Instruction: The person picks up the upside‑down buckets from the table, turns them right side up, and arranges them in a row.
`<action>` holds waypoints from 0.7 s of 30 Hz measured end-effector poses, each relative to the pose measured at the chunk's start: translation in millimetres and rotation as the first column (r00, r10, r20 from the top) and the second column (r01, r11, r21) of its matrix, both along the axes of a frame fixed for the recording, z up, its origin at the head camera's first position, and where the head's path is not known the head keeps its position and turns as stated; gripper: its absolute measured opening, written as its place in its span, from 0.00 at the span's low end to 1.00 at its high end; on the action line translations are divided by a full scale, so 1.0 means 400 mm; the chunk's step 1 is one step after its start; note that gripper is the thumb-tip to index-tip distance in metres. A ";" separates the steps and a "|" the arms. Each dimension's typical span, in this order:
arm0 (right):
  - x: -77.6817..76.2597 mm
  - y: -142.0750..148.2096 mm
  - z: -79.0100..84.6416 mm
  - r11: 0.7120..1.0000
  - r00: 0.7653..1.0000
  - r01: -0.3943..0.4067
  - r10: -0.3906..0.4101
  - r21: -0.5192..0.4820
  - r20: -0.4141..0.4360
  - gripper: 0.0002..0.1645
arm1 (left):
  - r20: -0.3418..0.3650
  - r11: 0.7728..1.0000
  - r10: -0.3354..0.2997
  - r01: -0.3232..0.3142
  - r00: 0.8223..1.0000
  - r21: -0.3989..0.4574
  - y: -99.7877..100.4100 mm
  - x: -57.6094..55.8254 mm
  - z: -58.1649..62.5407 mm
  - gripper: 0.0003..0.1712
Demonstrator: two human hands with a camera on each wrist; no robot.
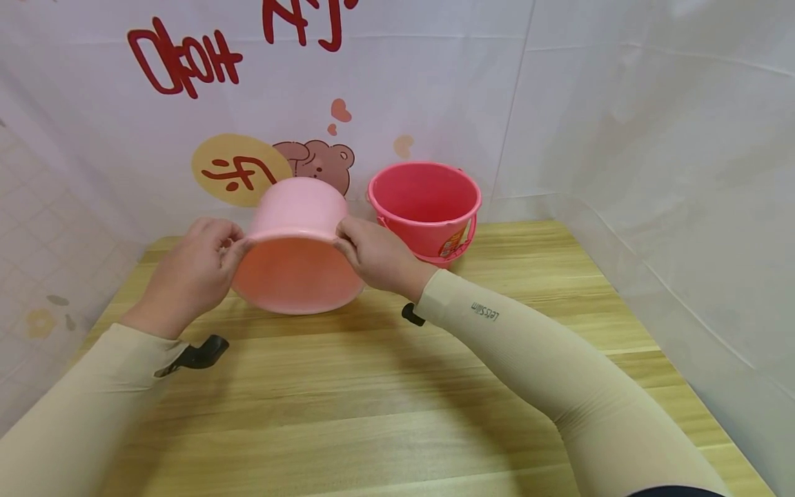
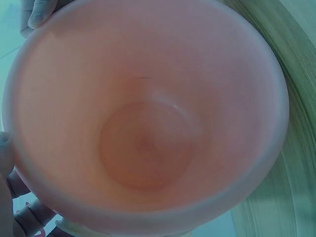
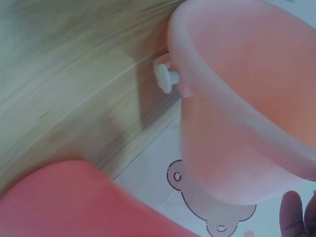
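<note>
A light pink plastic bucket (image 1: 301, 207) is tipped on its side above the table, its mouth facing me. My left hand (image 1: 189, 273) grips the left of its rim, thumb at the rim's edge. On the opposite side, my right hand (image 1: 381, 255) pinches the rim between thumb and fingers. The left wrist view looks straight into the bucket (image 2: 148, 148), where only smooth walls and a round bottom show. In the right wrist view a white knob (image 3: 165, 77) sticks out below the rim. Fingers (image 3: 292, 212) of my right hand show at the lower right.
A darker pink bucket (image 1: 428, 238) with a handle and an orange label stands upright at the back, just right of the held one. The wooden table (image 1: 348, 400) meets a printed white backdrop (image 1: 435, 83) behind and a white side sheet (image 1: 702, 207) at right.
</note>
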State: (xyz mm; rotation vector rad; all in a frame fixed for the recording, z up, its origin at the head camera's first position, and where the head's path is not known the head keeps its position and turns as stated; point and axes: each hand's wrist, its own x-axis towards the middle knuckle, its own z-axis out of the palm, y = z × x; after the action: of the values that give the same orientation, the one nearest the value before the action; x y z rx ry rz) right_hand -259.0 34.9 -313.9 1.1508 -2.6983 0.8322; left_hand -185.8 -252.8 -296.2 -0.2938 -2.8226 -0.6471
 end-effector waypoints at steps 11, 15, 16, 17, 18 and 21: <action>-0.001 0.022 -0.034 0.998 0.972 -0.040 0.051 0.053 -0.228 0.35 | 0.005 1.000 0.013 -0.013 1.000 0.027 -0.007 -0.003 -0.003 0.25; -0.003 0.032 -0.041 0.995 0.961 -0.053 0.074 0.087 -0.265 0.35 | 0.004 0.999 0.023 -0.023 1.000 0.022 -0.012 -0.007 -0.005 0.27; -0.004 0.033 -0.042 0.994 0.961 -0.055 0.077 0.089 -0.266 0.35 | 0.002 0.999 0.023 -0.023 1.000 0.021 -0.012 -0.008 -0.006 0.28; -0.004 0.034 -0.043 0.994 0.961 -0.056 0.079 0.092 -0.265 0.35 | 0.001 0.999 0.023 -0.023 1.000 0.022 -0.013 -0.009 -0.007 0.28; -0.005 0.035 -0.043 0.994 0.961 -0.057 0.080 0.092 -0.265 0.36 | 0.000 0.999 0.024 -0.024 1.000 0.023 -0.013 -0.010 -0.008 0.28; -0.005 0.035 -0.042 0.994 0.962 -0.062 0.084 0.093 -0.261 0.36 | 0.000 0.999 0.023 -0.023 1.000 0.028 -0.013 -0.013 -0.009 0.28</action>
State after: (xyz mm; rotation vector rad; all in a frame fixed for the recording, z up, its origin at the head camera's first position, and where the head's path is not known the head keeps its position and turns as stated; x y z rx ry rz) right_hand -260.9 48.8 -330.6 1.2842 -2.5059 0.5326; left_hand -190.9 -258.2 -299.8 -0.2567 -2.8096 -0.6808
